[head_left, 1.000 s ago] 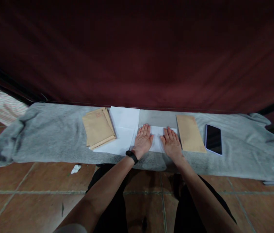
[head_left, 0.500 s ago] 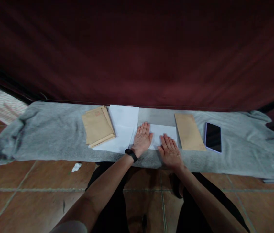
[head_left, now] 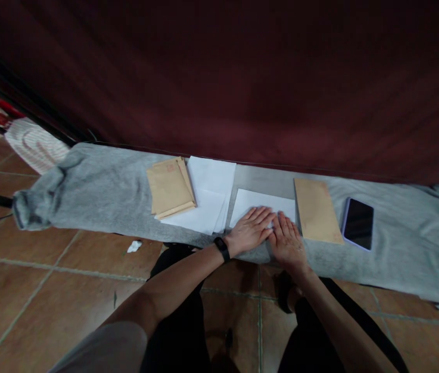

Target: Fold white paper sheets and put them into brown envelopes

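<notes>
A folded white sheet of paper [head_left: 263, 198] lies on the grey cloth in front of me. My left hand [head_left: 251, 229] rests flat across its near edge, fingers stretched out to the right. Beside it my right hand [head_left: 287, 239] lies flat as well, its fingertips on the near right part of the paper. The two hands touch or nearly touch at the fingers. Just right of the paper is a single brown envelope [head_left: 317, 211]. On the left, several brown envelopes [head_left: 170, 189] are stacked partly over loose white sheets [head_left: 213, 181].
The grey cloth [head_left: 102, 191] covers a long narrow bench against a dark red curtain [head_left: 219, 93]. A phone [head_left: 359, 224] lies right of the single envelope. A crumpled white scrap [head_left: 134, 246] is on the tiled floor [head_left: 98, 290]. Striped fabric [head_left: 38, 142] hangs at the far left.
My left hand has slid right along the paper to beside my right hand, turning to point rightward and uncovering the paper's left part. The whole view has shifted and tilted somewhat.
</notes>
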Demonstrator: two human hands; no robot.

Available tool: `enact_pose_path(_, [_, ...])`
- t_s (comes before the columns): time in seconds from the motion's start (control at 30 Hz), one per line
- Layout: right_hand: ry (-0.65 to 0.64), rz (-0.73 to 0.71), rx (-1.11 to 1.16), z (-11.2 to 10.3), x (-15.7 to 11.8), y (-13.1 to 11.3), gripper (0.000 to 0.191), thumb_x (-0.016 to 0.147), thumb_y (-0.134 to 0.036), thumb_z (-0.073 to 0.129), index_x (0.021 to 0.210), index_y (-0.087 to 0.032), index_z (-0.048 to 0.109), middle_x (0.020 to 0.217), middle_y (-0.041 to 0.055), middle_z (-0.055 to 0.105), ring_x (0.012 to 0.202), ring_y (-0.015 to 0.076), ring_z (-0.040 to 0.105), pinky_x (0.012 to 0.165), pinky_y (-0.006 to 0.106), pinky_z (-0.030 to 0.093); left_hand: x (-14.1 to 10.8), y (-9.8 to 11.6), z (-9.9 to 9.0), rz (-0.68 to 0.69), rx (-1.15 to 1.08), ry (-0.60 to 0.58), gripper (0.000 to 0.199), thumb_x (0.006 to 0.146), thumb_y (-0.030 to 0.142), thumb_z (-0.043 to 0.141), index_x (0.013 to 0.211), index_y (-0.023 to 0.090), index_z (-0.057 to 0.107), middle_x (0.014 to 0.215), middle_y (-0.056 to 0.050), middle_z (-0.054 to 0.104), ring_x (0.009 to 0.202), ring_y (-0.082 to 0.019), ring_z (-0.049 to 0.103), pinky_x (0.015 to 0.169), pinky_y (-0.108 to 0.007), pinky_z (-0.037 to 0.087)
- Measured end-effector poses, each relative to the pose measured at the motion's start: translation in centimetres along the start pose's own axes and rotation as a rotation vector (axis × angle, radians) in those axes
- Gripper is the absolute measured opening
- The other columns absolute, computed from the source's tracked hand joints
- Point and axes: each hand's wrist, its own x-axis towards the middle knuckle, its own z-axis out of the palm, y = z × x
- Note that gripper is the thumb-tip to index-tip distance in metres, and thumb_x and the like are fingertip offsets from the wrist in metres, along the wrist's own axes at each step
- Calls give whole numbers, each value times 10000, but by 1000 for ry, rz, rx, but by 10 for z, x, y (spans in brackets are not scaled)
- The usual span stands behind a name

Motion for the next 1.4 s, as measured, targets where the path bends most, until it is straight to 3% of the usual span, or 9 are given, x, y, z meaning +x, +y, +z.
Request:
enact_pose_path(0.13, [-19,0,-11,-2,-1,2,569,1024,-333,356,1546,-107,358,1601,178,353,1438,319,391,1157,494,343,-2,-1,2,-19,14,-5,622,1048,502,276,1543,130,339,1642,-107,280,1532,-198,213,1264,-400,115])
enact_pose_path(0.47, [12,-26,28,-7,-13,10,654,1028,-425,387,1584,-107,256,1614,206,310,1440,349,379,1132,533,374,-7,-12,-3,-80,6,-7,551,1044,480,327,1543,248,361,1649,-53,279,1529,-214,225,1255,-445,130])
enact_pose_path(0.9, [-37,-57,6,-37,-47,4,725,1027,-496,378,1583,-61,215,1583,241,351,1442,361,381,1140,516,365,-9,-15,-6,-123,16,-49,550,1041,508,311,1554,308,328,1658,-5,258,1542,-210,181,1265,-480,96])
enact_pose_path(1.2, [-96,36,-6,-51,-8,5,466,1044,-358,368,1368,-97,578,1463,163,550,1314,292,502,1073,433,387,-1,-12,3,-156,55,1,596,1037,503,338,1562,223,313,1663,-80,234,1542,-253,177,1254,-508,147])
enact_pose_path(1.4, [-126,143,-70,-64,25,1,359,1023,-310,430,1228,-140,671,1248,137,694,1092,288,584,921,432,391,7,-14,4,-161,67,7,601,1033,521,338,1547,209,348,1638,-92,303,1524,-269,235,1241,-528,190])
